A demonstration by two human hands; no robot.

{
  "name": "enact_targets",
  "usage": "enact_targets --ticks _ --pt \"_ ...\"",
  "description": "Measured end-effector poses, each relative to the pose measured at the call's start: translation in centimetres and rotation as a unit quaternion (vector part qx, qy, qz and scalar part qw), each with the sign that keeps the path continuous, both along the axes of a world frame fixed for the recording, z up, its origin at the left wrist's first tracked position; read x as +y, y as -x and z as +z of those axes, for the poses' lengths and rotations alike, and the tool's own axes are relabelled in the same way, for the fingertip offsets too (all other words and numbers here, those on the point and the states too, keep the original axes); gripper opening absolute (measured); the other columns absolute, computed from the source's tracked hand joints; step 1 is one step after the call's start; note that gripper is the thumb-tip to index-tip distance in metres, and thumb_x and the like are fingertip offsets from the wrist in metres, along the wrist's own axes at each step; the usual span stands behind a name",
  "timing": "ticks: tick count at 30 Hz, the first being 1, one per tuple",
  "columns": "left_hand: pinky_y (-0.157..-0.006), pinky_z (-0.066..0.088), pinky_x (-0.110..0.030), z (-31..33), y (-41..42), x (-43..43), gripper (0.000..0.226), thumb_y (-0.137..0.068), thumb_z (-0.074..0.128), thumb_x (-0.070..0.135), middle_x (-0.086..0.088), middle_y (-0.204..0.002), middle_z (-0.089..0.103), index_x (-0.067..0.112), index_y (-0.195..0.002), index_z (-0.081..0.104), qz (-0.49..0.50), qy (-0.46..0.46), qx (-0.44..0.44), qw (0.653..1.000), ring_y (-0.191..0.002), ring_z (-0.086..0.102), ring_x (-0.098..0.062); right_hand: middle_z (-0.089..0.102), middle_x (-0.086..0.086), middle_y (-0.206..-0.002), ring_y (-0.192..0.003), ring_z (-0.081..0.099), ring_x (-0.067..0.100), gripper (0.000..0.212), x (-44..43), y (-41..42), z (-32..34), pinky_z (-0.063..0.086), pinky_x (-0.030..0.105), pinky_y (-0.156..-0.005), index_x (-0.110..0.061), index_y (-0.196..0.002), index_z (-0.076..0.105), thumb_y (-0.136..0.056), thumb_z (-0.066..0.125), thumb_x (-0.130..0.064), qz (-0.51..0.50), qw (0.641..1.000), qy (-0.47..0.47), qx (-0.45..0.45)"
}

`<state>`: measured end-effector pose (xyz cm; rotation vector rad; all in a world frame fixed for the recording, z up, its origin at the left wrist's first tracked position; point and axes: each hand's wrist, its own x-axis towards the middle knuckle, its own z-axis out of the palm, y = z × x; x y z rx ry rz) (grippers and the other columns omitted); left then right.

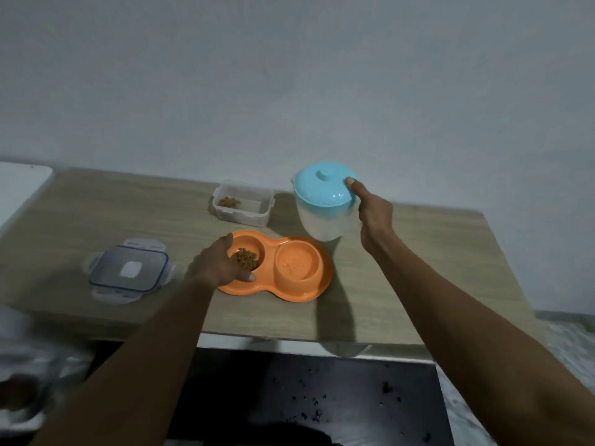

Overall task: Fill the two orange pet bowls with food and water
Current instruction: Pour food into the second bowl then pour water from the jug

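Note:
An orange double pet bowl [317, 284] sits on the wooden table. Its left bowl holds brown kibble [245, 258]; its right bowl [296, 262] looks wet inside. My left hand [217, 267] grips the dish's left rim, thumb on the near edge. A translucent jug with a light blue lid [322, 189] stands behind the dish to the right. My right hand [370, 214] holds the jug at its right side, thumb pressing on the lid's edge. The jug stands upright on the table.
A clear plastic food container [243, 204] with a little kibble stands behind the dish. Its lid [128, 268] lies to the left. A white board [19, 185] is at the far left. A black surface [306, 397] with scattered crumbs lies below the table's front edge.

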<state>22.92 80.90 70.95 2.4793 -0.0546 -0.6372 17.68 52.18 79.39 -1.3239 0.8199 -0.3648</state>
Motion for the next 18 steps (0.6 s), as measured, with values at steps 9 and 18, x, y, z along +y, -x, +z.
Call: enact_targets --ticks 9,18 --pt "-0.109 0.035 -0.041 -0.3 -0.5 -0.6 0.138 -0.033 0.087 0.043 -0.01 -0.156 0.038 0.025 -0.156 0.027 0.013 0.019 0.019 1.0 -0.14 0.039 -0.033 0.07 -0.004 -0.091 -0.059 0.054 0.005 0.034 -2.4 -6.2 -4.4 0.043 0.016 -0.05 -0.005 -0.112 0.075 -0.088 0.078 -0.029 0.101 0.994 -0.037 -0.002" --pt "-0.109 0.036 -0.042 -0.1 -0.3 -0.7 0.135 -0.04 0.095 0.038 -0.009 -0.156 0.038 0.026 -0.156 0.026 0.027 0.014 0.03 0.999 -0.139 0.04 -0.033 0.062 0.007 -0.109 -0.093 0.06 0.02 0.059 -1.5 -4.1 -6.7 0.051 0.039 -0.088 -0.014 -0.102 0.061 -0.079 0.07 -0.068 0.018 0.993 0.1 0.056"
